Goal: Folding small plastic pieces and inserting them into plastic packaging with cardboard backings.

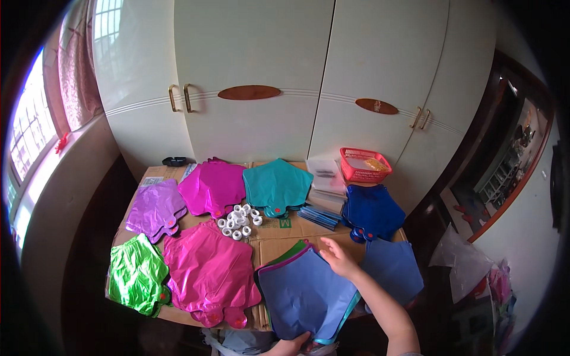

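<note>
My layered stack point(306, 291) stands between my two hands, gripped low by one, with the other at its top right corner.
My left hand point(291, 345) pinches the stack's bottom edge, thumb on the blue front sheet; my right hand point(339, 260) is loosely open, fingers pointing up and left, and I cannot tell whether it touches the sheet. The stack is about as broad as it is tall, leaning against or over the near edge of the cardboard-covered worktop point(273, 242), with green, purple and teal edges peeking out behind the blue. Just right of the stack lies the matching grey-blue pile point(393, 270), nearer my right hand; the pink pile point(211, 270) sits just left of the stack.
</note>
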